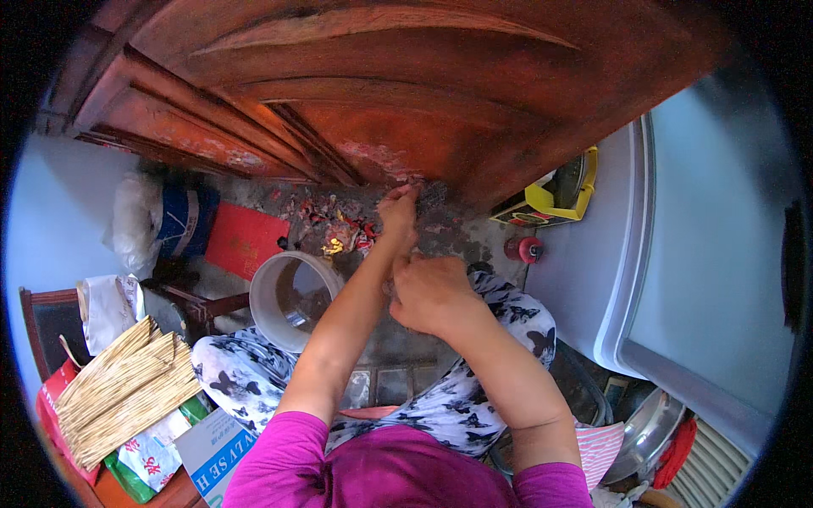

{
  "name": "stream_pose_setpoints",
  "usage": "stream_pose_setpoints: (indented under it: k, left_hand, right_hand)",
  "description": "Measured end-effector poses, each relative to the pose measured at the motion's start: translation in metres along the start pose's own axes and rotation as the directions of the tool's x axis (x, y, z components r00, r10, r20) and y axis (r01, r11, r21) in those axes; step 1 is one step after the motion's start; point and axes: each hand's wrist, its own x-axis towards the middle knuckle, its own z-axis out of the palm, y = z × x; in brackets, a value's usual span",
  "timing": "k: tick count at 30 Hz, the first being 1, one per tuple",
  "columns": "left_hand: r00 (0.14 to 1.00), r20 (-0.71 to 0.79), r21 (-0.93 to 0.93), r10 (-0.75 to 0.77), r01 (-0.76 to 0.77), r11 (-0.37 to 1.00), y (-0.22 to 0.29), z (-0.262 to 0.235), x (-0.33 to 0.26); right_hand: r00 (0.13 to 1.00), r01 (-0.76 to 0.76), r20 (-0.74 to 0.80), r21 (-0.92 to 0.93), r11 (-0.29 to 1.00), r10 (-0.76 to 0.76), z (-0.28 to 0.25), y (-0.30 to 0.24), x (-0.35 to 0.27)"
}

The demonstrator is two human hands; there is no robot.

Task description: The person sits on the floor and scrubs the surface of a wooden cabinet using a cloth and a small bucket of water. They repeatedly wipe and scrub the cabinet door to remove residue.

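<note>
My left hand (398, 210) reaches forward to the foot of a reddish-brown wooden door (398, 110). Its fingers are bent together against the lower edge, where the paint looks worn and pale; whatever they grip is too small to make out. Closer to me, my right hand (434, 292) is closed beside my left forearm, its fingertips tucked out of sight. A clear, shiny bit shows at its edge. Torn red, white and yellow paper scraps (343, 233) litter the floor left of my left hand. A white bucket (264, 292) with cloudy water stands by my left forearm.
Left lie a red sheet (246, 240), a blue bag (182, 222) and clear plastic (135, 224). Bundled thin sticks (127, 389) rest at the lower left. A yellow box (550, 203) and red can (523, 249) stand right. A metal basin (648, 436) sits lower right.
</note>
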Motion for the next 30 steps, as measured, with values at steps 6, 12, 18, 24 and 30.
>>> stream_pose_setpoints:
  k: [6, 12, 18, 24, 30]
  left_hand:
    - [0.989, -0.144, 0.193, 0.032, -0.003, 0.981, -0.017, -0.041, 0.058]
    - [0.987, 0.156, -0.125, 0.029, -0.009, 0.992, 0.014, -0.003, -0.001]
    - [0.989, -0.068, -0.039, -0.13, 0.128, 0.991, -0.023, -0.026, 0.062]
    - [0.989, 0.028, -0.079, -0.145, 0.147, 0.986, 0.003, -0.002, 0.017]
    - [0.997, -0.071, -0.15, -0.025, 0.014, 0.989, -0.009, -0.026, 0.033]
  right_hand:
    - [0.991, 0.088, 0.106, -0.02, 0.996, -0.085, -0.006, -0.03, 0.012]
    - [0.997, -0.005, 0.077, -0.036, 0.999, 0.008, 0.003, -0.011, 0.008]
    - [0.994, 0.05, 0.098, -0.042, 0.998, -0.046, 0.001, -0.029, 0.014]
    - [0.991, -0.024, 0.128, -0.047, 0.999, 0.029, 0.003, -0.013, 0.018]
    - [0.992, 0.041, 0.12, -0.041, 0.998, -0.036, -0.003, -0.03, 0.014]
